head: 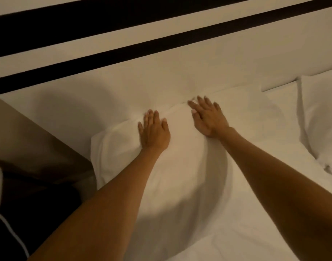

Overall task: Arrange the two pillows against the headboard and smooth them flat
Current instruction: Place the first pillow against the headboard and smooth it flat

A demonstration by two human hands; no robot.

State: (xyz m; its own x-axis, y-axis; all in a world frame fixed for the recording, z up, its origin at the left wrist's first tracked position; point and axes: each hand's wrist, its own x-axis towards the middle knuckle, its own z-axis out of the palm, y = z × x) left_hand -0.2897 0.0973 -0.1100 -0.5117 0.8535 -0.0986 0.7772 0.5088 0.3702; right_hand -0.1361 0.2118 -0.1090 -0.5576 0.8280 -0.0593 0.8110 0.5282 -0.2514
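White pillow [180,151] under both flat palms, left hand [154,132], right hand [208,117]

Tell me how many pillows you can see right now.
2. One pillow lies under both flat hands near the headboard; the second pillow sits at the right edge, partly cut off by the frame.

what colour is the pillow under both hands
White; the pillow shows clearly in the head view.

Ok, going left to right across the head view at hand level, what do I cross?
Brown side surface → left hand → right hand → second pillow. Both hands lie open and flat on the near pillow.
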